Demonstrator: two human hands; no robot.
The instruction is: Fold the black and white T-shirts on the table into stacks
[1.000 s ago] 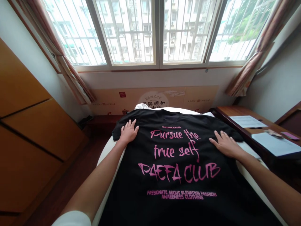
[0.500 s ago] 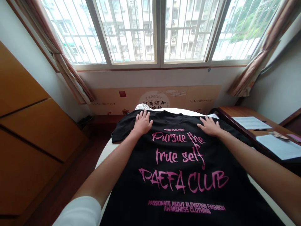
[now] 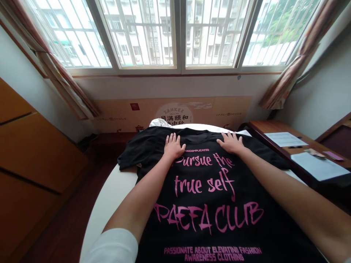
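Both our left hand (image 3: 174, 147) and our right hand (image 3: 231, 143) lie flat and open, apart from each other, on the black T-shirt (image 3: 203, 199) with pink lettering, one at either side of its neckline. We have the shirt spread face up over the white table (image 3: 106, 197), neckline near the far edge, one sleeve overhanging the left edge.

White sleeve (image 3: 115, 245) (plain, short).

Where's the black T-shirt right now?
In the head view, the black T-shirt lies spread at lower centre on the white table, under the left hand and right hand.
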